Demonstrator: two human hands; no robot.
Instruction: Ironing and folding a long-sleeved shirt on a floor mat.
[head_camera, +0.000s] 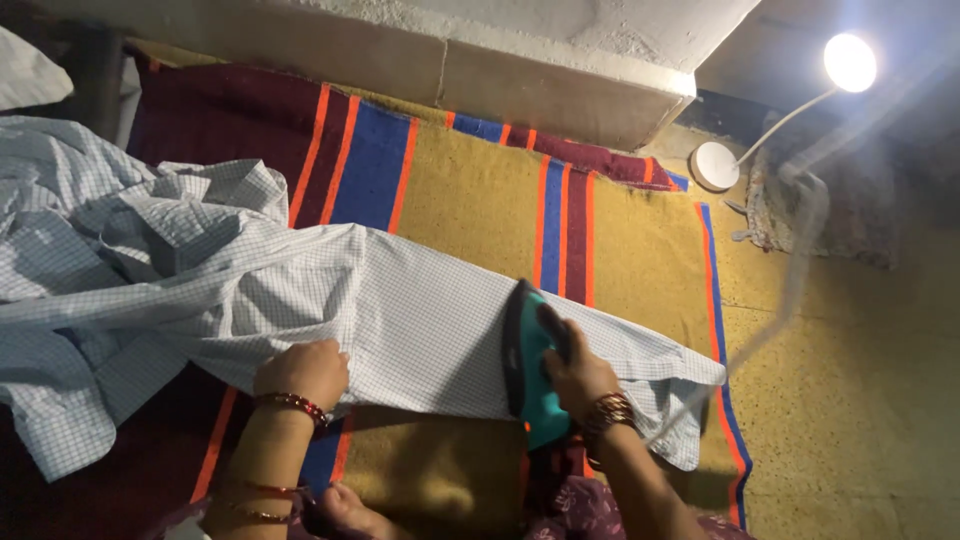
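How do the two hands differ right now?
The right hand grips the teal iron's handle, raised above the cloth; the left hand lies fisted on the checked shirt, pinning its near edge. The right sits near the sleeve's cuff end, the left closer to the bunched body. Both wrists wear bangles.
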